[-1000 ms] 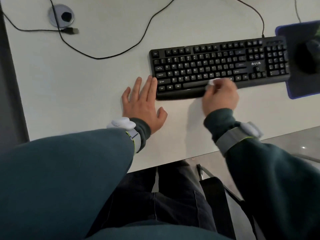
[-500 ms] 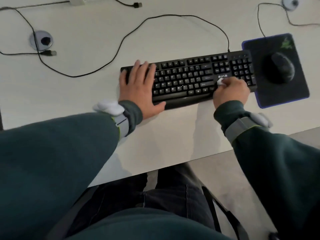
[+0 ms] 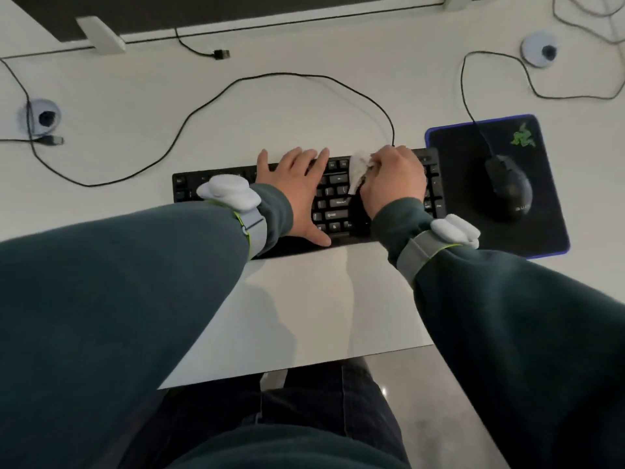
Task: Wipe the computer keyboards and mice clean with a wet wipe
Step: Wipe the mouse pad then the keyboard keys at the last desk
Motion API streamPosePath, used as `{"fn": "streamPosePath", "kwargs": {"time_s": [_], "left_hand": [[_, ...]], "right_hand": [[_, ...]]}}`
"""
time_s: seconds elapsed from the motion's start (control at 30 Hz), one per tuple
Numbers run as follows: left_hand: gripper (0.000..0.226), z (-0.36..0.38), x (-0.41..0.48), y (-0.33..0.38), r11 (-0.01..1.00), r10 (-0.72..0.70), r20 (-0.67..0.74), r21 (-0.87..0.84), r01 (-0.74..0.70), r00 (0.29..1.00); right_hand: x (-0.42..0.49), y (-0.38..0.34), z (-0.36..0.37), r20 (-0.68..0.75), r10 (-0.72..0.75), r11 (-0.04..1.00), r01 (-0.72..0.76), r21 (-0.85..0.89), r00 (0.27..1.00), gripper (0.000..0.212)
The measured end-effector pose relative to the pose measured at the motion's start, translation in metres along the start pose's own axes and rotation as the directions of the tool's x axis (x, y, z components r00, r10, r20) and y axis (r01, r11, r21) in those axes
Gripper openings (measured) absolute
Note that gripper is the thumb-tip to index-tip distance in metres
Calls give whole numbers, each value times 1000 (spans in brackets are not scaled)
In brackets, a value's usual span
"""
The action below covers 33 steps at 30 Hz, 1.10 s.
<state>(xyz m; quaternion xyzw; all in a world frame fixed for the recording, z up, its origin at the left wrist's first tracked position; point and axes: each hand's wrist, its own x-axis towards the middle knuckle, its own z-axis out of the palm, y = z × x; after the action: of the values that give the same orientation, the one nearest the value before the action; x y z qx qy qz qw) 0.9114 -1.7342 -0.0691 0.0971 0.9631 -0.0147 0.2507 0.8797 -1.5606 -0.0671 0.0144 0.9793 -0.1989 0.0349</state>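
Note:
A black keyboard (image 3: 334, 204) lies across the middle of the white desk (image 3: 304, 299). My left hand (image 3: 297, 191) lies flat on its centre keys, fingers straight and reaching past the far edge. My right hand (image 3: 392, 181) grips a crumpled white wet wipe (image 3: 358, 169) and presses it on the keys at the right part of the keyboard. A black mouse (image 3: 509, 187) sits on a black mouse pad (image 3: 473, 157) with a blue rim, to the right of the keyboard. Both arms hide much of the keyboard.
Black cables (image 3: 209, 103) loop over the desk behind the keyboard. Two round cable grommets (image 3: 45, 116) sit at far left and far right. A loose USB plug (image 3: 221, 54) lies near the monitor base (image 3: 101, 38). The desk's front edge is close to my lap.
My left hand slid from the desk onto the keyboard and then toward its centre. My right hand carried the wipe from the front edge up to the far rows. The view tilted farther over the desk.

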Motion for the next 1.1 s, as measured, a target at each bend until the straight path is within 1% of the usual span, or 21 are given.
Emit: {"fn": "streamPosePath", "kwargs": {"time_s": [0.07,0.1,0.13,0.2,0.27,0.37,0.43,0.47,0.53,0.6,0.67,0.7,0.73,0.77,0.8,0.87,0.9,0.97,1.03,1.07,1.1], "left_hand": [[152,-5,3,13,1000,-4,12,-8,4,1000],[153,-6,4,17,1000,-11,20,-5,11,1000],[153,-8,4,20,1000,-26,31,-8,26,999],[152,-8,3,21,998,-44,33,-36,45,998],[151,-10,3,20,998,-44,37,-38,46,998],[151,-15,4,22,999,-52,80,1,52,995],[151,-19,6,24,998,-50,101,39,47,994],[150,-21,7,27,998,-50,109,53,45,993],[149,-26,9,32,996,-58,116,78,49,992],[145,-28,9,34,993,-73,112,101,61,991],[143,-28,8,34,992,-77,96,106,67,992],[143,-27,7,34,992,-76,88,105,67,993],[143,-26,6,34,992,-77,79,104,68,994],[143,-25,5,34,992,-80,72,102,72,994],[144,-25,4,34,992,-83,70,100,76,994],[145,-24,3,35,992,-93,74,91,86,993],[145,-24,2,35,992,-98,81,86,91,992],[145,-25,2,36,992,-107,92,81,100,990],[145,-25,2,37,991,-111,88,82,104,990],[145,-26,2,38,991,-111,83,80,104,990],[145,-25,1,38,991,-112,79,77,106,991]], "right_hand": [[-9,-19,11,79,-149,988,146,47,986,20],[-17,-27,16,123,-250,968,246,47,960,18],[-23,-29,19,123,-328,944,327,28,937,17],[-24,-22,16,86,-416,909,417,3,905,14],[-14,-8,2,85,-378,920,385,-78,922,14],[15,26,-18,125,-183,938,211,-275,975,26],[30,48,-30,81,-42,959,63,-277,996,30],[31,54,-32,76,-17,964,37,-263,997,29],[21,42,-27,84,-138,959,154,-238,987,27],[5,20,-16,93,-265,945,278,-173,960,23],[-2,13,-8,111,-331,934,342,-104,937,17],[1,18,-8,123,-331,930,345,-124,936,18],[8,27,-11,139,-297,928,320,-190,945,22],[18,39,-15,120,-232,936,255,-241,965,25],[27,51,-22,67,-142,955,155,-254,988,27],[45,74,-34,-8,-2,976,0,-219,1000,25],[49,81,-37,-15,23,983,-25,-179,1000,25],[45,80,-37,-9,-37,991,36,-130,999,28],[26,68,-30,12,-218,970,218,-109,976,24],[13,60,-26,27,-315,944,316,-98,949,20],[1,55,-22,36,-375,923,377,-79,926,17]]}}
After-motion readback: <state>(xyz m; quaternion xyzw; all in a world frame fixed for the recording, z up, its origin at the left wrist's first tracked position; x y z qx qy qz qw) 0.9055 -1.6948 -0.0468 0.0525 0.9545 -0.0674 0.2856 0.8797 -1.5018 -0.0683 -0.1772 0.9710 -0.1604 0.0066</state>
